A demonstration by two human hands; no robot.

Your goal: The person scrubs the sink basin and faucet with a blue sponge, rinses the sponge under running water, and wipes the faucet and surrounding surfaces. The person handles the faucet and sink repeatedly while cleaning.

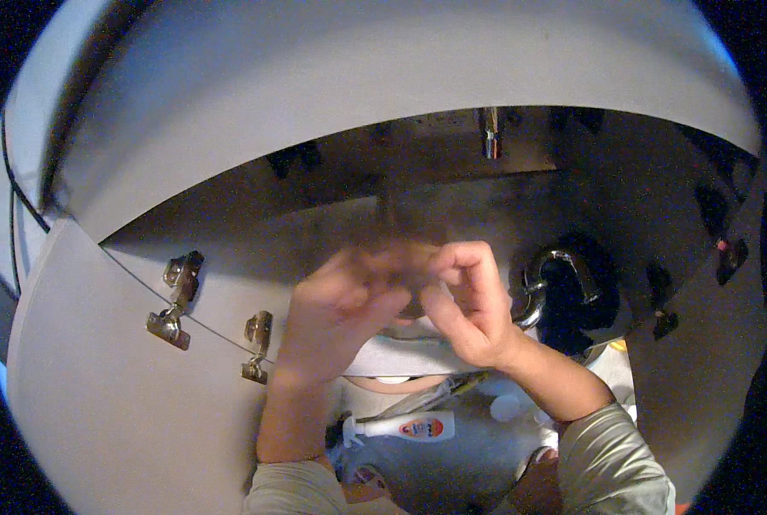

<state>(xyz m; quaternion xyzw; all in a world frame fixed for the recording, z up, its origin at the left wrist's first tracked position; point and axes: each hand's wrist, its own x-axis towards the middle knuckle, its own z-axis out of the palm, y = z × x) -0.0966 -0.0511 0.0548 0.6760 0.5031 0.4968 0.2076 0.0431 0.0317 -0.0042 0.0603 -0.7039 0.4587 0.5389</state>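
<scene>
In the head view, my left hand (338, 302) is raised at the middle and blurred by motion. Beside it, my right hand (476, 302) has its index finger and thumb bent towards the left fingers. The fingertips meet in a dark, blurred patch, and I cannot tell whether anything is held there. A shiny curved metal pipe (532, 309) stands right of my right hand. Behind the hands lies the dark inside of a cabinet, where a short chrome fitting (491, 135) hangs at the top.
Metal cabinet hinges (180, 299) join a door panel (113, 386) to the cabinet at the left. A pale panel (422, 71) spans the top. Below my forearms, a white spray bottle (409, 427) with an orange label lies on its side. More hinges (665, 322) sit at the right.
</scene>
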